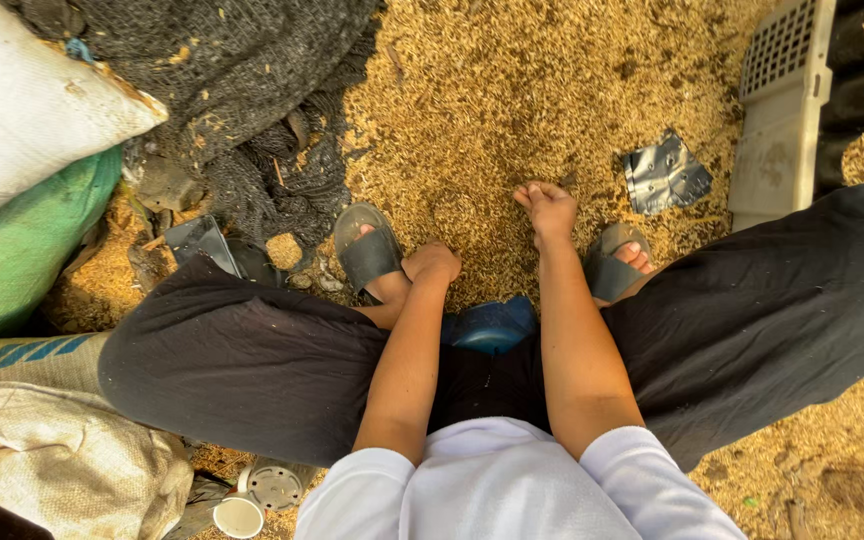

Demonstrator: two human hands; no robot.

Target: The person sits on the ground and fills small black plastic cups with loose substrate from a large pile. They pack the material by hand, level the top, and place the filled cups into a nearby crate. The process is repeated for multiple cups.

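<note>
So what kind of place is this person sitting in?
Probably a farm yard or grain store: husks cover the ground, filled sacks are piled beside a dark net, and the right hand pinches some husk.

Open husk floor (492, 120) beyond sandals (370, 250)

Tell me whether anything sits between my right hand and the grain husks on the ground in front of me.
Nothing visible does. The right hand hangs just over the husk-covered ground between the two sandals, fingers pinched together, with only loose husks beneath it. The left hand rests fisted by the left sandal.
</note>
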